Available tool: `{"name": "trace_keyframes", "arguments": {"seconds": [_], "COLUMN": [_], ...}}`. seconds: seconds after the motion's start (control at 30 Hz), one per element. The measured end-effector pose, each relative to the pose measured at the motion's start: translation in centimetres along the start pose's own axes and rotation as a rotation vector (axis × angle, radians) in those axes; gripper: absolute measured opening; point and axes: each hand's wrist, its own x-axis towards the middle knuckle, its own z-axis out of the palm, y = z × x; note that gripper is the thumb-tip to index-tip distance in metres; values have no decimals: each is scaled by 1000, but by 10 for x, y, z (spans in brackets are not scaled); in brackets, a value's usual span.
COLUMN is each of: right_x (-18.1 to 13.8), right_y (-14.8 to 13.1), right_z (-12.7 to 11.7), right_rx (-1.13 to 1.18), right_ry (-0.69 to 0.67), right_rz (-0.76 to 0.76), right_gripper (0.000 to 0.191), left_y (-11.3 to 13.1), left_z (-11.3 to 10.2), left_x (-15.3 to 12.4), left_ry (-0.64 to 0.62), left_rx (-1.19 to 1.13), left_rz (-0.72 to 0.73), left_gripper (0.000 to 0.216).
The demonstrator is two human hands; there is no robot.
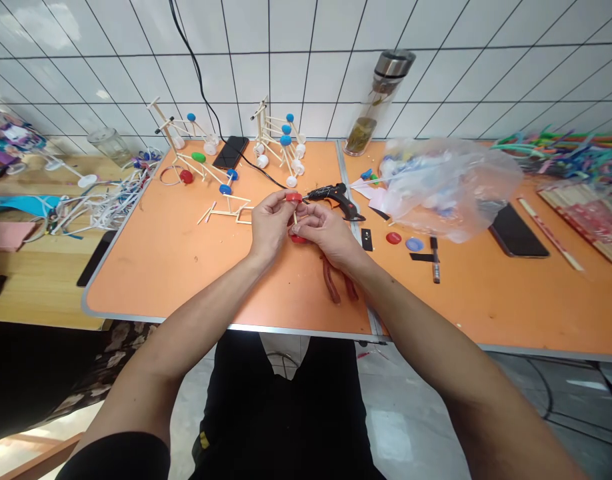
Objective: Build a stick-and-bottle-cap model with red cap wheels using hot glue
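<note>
My left hand (pixel 267 230) pinches a red bottle cap (pixel 293 197) at the top of a short wooden stick (pixel 295 217). At the stick's lower end, my right hand (pixel 331 235) has its fingers closed on a second red cap (pixel 299 239). The caps and stick form one small axle-like piece, held above the orange table (pixel 186 287). Just behind my hands lies a black glue gun (pixel 331 193), its nozzle close to the upper cap. Red-handled pliers (pixel 331 283) lie partly hidden under my right hand. A flat stick frame (pixel 229 212) rests left of my left hand.
Stick models with cap wheels (pixel 206 157), (pixel 281 140) stand at the back near a phone (pixel 231 152). To the right are a glass bottle (pixel 371 100), a plastic bag (pixel 451 187), loose caps (pixel 414 244), a marker (pixel 436 267) and another phone (pixel 519 233). A black cord (pixel 201 80) crosses behind.
</note>
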Motion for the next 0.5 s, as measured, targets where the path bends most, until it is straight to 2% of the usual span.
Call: {"name": "trace_keyframes", "arguments": {"seconds": [0.13,0.3,0.4,0.5], "right_x": [1,2,-1,-3], "right_y": [0,0,1,2], "right_z": [-6,-10,-11,-11], "right_rx": [-129,-365,-584,-718], "right_ry": [15,78,129,178], "right_rz": [-74,-322,-480,-564], "right_gripper": [38,17,17,18], "left_y": [1,4,5,4], "left_z": [-3,-3,-1,0], "left_x": [4,1,-1,-2], "left_ry": [45,12,-4,-17], "left_rx": [-34,-39,-15,31], "left_rz": [-38,-54,-57,-72], "left_gripper": [6,4,4,7]}}
